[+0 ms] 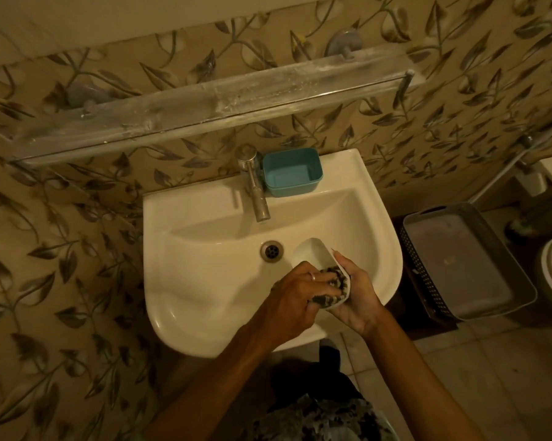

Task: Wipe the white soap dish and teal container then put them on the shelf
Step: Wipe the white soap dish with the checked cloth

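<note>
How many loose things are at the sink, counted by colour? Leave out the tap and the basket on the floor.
White: 1, the soap dish, held over the sink by the right hand.
Teal: 1, the container on the sink's back ledge.
Dark patterned: 1, the cloth pressed into the dish by the left hand.
Total: 3

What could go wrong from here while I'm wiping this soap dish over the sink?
1. The white soap dish is cupped only at one end by the right hand; hard rubbing by the left hand with the cloth could knock it into the sink.
2. The teal container sits on the sink's back ledge beside the tap; an elbow could tip it in.
3. The shelf looks dusty and could re-soil wiped items.
</note>
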`<state>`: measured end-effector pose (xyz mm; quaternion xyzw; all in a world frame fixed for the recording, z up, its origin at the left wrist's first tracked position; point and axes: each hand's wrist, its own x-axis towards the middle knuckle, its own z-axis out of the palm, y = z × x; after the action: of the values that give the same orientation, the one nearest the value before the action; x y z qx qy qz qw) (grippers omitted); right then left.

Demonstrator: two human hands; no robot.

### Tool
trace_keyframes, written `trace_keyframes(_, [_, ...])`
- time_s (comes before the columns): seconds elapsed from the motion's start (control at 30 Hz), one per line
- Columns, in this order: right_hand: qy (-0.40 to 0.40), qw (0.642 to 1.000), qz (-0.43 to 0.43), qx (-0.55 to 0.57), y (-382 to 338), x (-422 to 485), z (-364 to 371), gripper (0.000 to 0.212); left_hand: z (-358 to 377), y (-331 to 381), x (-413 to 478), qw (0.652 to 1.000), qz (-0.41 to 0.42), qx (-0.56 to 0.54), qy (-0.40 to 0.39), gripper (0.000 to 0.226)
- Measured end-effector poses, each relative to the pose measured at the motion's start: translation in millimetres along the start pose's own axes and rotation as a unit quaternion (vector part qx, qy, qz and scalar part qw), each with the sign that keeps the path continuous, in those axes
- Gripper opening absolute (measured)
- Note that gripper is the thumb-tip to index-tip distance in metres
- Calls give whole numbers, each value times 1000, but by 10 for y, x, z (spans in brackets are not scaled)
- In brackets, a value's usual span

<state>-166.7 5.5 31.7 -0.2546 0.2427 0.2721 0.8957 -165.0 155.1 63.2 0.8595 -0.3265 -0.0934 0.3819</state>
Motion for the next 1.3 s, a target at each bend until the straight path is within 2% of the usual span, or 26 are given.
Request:
trace_keyframes(0.13, [10, 1000, 4, 23, 31, -8, -2, 52, -85, -110, 116, 975, 146, 165, -35, 41])
trace_keyframes(0.23, [7, 999, -5, 42, -1, -8, -13, 52, -135, -188, 177, 955, 198, 219, -36, 43])
trace_keyframes(0.33, [1, 999, -23, 26, -44, -39, 7, 45, -162, -260, 227, 952, 185, 244, -18, 39])
trace_keyframes(0.57, [61, 998, -26, -10, -25, -29, 41, 45, -170, -330, 298, 940, 59, 336, -26, 49])
trace_keyframes(0.7, [79, 994, -67, -44, -60, 40, 46, 42, -12, -299, 229, 956, -46, 291, -4, 50])
trace_keyframes(0.8, [88, 989, -90, -82, -87, 77, 39, 38, 84, -260, 192, 961, -149, 233, -14, 54])
trace_keyframes(0.93, [84, 984, -98, -121, -87, 96, 47, 36, 97, -242, 189, 961, -233, 147, -39, 55])
trace_keyframes(1.07, [80, 979, -115, -151, -101, 159, 74, 39, 37, -145, 216, 962, -256, 73, -55, 47])
trace_keyframes(1.2, [92, 971, -151, -158, -158, 212, 69, 38, 23, 28, 194, 966, -241, -28, -86, 42])
trace_keyframes(1.3, [82, 964, -179, -180, -164, 231, 47, 36, -56, 118, 221, 957, -253, -107, -96, 35])
